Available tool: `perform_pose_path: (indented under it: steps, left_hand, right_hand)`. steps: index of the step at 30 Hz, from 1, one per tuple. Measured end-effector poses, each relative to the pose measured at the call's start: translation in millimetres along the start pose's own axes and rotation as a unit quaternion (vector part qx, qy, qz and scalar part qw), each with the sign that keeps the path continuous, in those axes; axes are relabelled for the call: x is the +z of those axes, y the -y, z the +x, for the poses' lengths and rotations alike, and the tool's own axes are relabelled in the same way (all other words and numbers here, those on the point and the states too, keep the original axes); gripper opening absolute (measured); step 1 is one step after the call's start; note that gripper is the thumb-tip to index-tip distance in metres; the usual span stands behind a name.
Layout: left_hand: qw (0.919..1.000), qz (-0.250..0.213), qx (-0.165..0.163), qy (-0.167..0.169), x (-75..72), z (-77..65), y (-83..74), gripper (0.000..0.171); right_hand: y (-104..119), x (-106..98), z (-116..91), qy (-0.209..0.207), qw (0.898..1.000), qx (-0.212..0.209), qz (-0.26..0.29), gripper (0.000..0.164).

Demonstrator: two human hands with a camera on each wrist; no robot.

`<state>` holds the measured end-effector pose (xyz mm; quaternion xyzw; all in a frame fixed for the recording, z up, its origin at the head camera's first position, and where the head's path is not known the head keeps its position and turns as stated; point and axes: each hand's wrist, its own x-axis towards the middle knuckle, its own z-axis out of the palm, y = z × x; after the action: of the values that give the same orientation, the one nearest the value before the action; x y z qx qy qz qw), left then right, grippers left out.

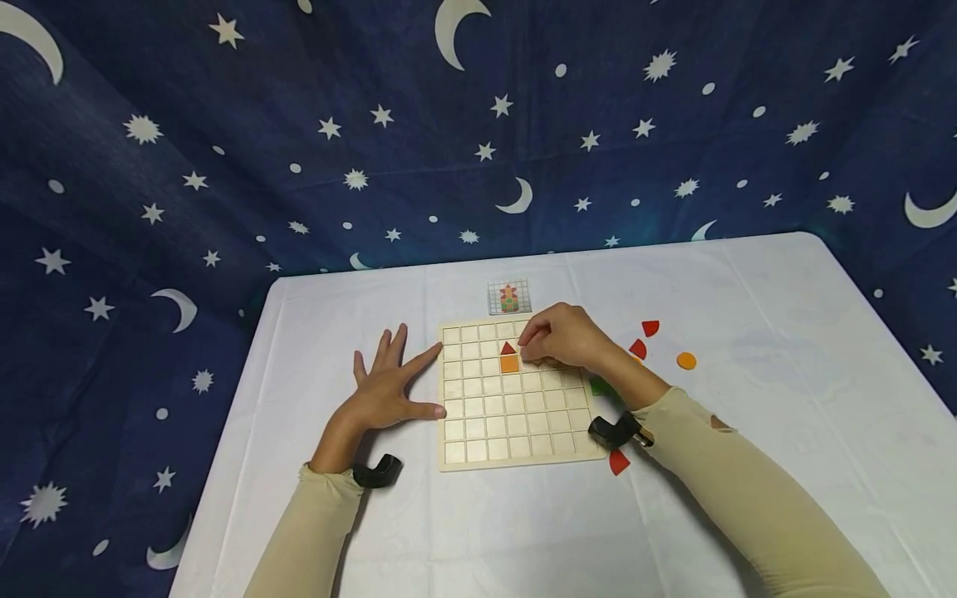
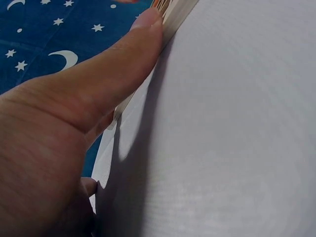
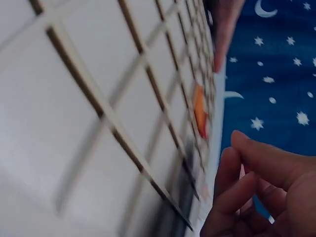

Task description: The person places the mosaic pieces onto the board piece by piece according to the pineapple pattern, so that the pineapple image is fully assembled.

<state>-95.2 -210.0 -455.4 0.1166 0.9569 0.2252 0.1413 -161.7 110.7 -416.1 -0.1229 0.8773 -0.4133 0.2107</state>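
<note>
left hand (image 1: pixel 383 394) spread, touching board (image 1: pixel 494 407); right hand (image 1: pixel 562 335) pinched, contents hidden; likely placing, needing alignment by square (image 1: pixel 509 364).

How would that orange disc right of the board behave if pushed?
Lying flat on the white cloth, the orange disc would probably slide rather than roll. It looks small beside the board, so likely light. Its even outline hints at stiffness.

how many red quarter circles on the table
3: one red quarter circle farthest back, a second between it and the right forearm, and a third by the near right corner of the board. The forearm may hide more.
</note>
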Motion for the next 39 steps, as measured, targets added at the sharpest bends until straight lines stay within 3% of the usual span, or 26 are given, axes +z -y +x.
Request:
perform_pose_path:
  steps: [9, 20, 29, 39]
  left_hand:
    - [1.0, 0.002, 0.0, 0.004, -1.0, 0.2, -0.1, 0.107]
    - [1.0, 0.001, -0.002, 0.006, -1.2, 0.9, 0.4, 0.108]
    - [1.0, 0.0, -0.002, 0.008, -0.6, 0.2, -0.3, 0.108]
    - [0.9999, 0.007, -0.003, 0.009, 0.1, 0.7, 0.6, 0.108]
  right_hand:
    - [-6.7, -61.4, -23.9, -0.026, 0.998, -0.01, -0.049, 0.025]
    - [-74.8, -121.8, -46.9, -0.057, 0.988, 0.029, -0.138, 0.03]
    - [-112.1, -133.0, -50.4, -0.038, 0.983, 0.042, -0.176, 0.029]
    - [-117.3, -124.5, -49.6, -0.054, 0.984, 0.032, -0.166, 0.018]
